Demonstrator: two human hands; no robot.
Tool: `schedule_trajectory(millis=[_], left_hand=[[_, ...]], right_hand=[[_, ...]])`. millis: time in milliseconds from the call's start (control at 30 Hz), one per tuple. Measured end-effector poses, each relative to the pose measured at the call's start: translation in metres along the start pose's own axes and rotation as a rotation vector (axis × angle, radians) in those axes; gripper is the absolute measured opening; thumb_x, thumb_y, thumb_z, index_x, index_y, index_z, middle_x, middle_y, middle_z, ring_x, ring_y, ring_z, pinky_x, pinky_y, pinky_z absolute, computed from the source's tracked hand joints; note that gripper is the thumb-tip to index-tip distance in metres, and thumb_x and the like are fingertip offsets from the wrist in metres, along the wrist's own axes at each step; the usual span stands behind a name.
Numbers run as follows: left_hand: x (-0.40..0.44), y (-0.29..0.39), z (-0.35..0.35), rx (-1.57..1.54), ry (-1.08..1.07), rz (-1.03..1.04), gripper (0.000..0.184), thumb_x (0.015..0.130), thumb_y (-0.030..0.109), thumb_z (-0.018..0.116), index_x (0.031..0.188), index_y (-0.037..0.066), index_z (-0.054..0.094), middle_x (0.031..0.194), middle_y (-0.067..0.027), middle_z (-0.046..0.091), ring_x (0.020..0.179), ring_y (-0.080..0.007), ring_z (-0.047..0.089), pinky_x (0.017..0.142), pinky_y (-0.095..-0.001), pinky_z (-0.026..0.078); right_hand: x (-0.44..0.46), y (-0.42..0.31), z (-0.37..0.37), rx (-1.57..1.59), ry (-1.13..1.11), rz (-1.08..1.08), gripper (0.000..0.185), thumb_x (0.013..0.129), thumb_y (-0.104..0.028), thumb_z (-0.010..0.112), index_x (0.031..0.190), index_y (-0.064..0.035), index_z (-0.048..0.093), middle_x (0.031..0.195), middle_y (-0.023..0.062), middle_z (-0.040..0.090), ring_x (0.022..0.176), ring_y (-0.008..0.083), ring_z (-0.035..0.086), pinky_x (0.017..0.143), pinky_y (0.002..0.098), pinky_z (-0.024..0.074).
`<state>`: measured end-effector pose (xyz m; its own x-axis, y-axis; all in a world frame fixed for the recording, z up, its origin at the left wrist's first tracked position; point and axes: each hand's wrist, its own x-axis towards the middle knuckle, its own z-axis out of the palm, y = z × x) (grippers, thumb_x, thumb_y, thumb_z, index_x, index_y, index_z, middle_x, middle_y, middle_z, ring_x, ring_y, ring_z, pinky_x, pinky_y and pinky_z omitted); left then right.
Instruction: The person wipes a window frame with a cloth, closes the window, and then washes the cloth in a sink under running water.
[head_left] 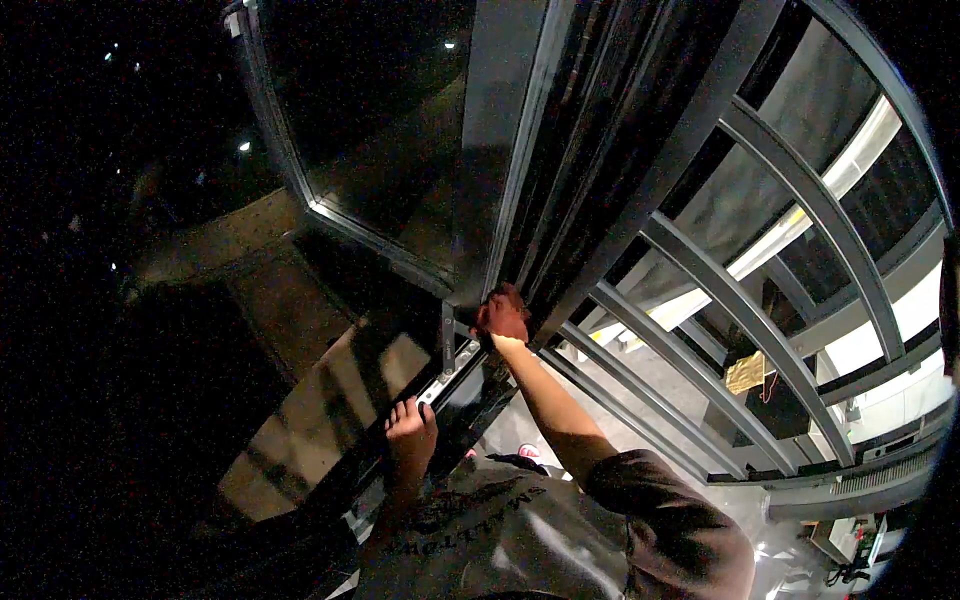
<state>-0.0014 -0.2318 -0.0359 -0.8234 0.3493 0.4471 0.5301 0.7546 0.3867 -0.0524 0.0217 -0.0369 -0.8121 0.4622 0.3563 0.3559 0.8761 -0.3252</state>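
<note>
A glass window sash point(385, 245) with a metal rim stands swung outward into the dark. My right hand point(503, 315) is closed at the sash's lower inner corner, beside a metal hinge arm point(448, 338). What its fingers hold is hidden by the hand and shadow. Nearer my body, my left hand point(412, 425) is curled over the lower window frame point(460, 365), next to a bright metal strip point(432, 390) with holes.
A grey slatted metal panel point(700, 270) curves along my right side. Beyond its bars lie a yellow cloth-like thing point(745, 373) and a lit floor point(625, 385). Outside, below the window, a shadow-striped ledge point(320, 415) shows against the dark.
</note>
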Motion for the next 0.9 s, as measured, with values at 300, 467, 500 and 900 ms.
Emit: schedule_trajectory(millis=[300, 467, 500, 900], left_hand=[[0.002, 0.003, -0.006, 0.011, -0.02, -0.015, 0.024, 0.077, 0.023, 0.048, 0.087, 0.002, 0.055, 0.076, -0.0131, 0.053, 0.071, -0.0284, 0.053, 0.062, -0.0391, 0.042], [-0.003, -0.003, 0.009, -0.001, -0.034, -0.049, 0.026, 0.076, 0.023, 0.048, 0.089, 0.001, 0.055, 0.082, -0.0148, 0.054, 0.074, -0.0291, 0.053, 0.067, -0.039, 0.042], [-0.004, -0.005, 0.013, 0.007, -0.055, -0.068, 0.027, 0.076, 0.024, 0.047, 0.089, 0.001, 0.055, 0.082, -0.0149, 0.054, 0.075, -0.0292, 0.053, 0.067, -0.0392, 0.042], [0.0, -0.011, 0.011, 0.003, -0.195, -0.072, 0.03, 0.082, 0.027, 0.041, 0.095, 0.002, 0.051, 0.09, -0.015, 0.054, 0.082, -0.0308, 0.053, 0.071, -0.041, 0.041]], right_hand=[[-0.012, -0.059, -0.124, 0.865, 0.335, -0.17, 0.013, 0.067, 0.001, 0.049, 0.08, -0.0024, 0.052, 0.079, 0.0099, 0.051, 0.067, 0.019, 0.052, 0.056, 0.0291, 0.0414], [-0.041, -0.081, -0.192, 0.535, 0.478, -0.252, 0.036, 0.059, 0.002, 0.06, 0.094, -0.0017, 0.052, 0.09, 0.011, 0.055, 0.086, 0.0225, 0.053, 0.076, 0.0273, 0.0417], [-0.045, -0.079, -0.202, 0.582, 0.557, -0.251, 0.036, 0.059, 0.001, 0.06, 0.093, -0.0025, 0.052, 0.089, 0.0105, 0.055, 0.085, 0.0225, 0.053, 0.076, 0.0276, 0.0415], [-0.048, -0.095, -0.219, -0.108, 0.448, -0.224, 0.026, 0.061, -0.016, 0.063, 0.086, -0.0128, 0.057, 0.083, 0.0048, 0.057, 0.082, 0.022, 0.053, 0.072, 0.0311, 0.0393]])
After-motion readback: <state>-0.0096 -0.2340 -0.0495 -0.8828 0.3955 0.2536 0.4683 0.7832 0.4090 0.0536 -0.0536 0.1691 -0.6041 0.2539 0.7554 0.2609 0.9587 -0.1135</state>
